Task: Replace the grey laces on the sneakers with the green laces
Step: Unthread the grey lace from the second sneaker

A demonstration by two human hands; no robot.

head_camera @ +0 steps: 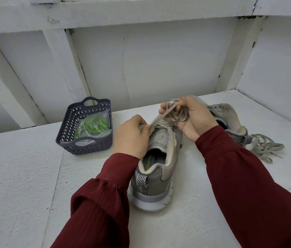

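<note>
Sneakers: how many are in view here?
2. The near sneaker sits centre, heel toward the camera; the far sneaker lies behind the right hand, partly hidden by it.

a: any writing to read here?
b: one brand. on the insole (150, 161) of the near sneaker (159, 183), yellow-green capitals spell "skechers", running from the heel end toward the toe.
a: does all of it show?
b: the ending "chers" is plain. the first letters sit low by the heel collar's rim and are harder to make out.
a: anything beside it?
b: a second, darker print on the same insole, just right of the brand. a round "o" shows; the rest is too small to read.
</note>
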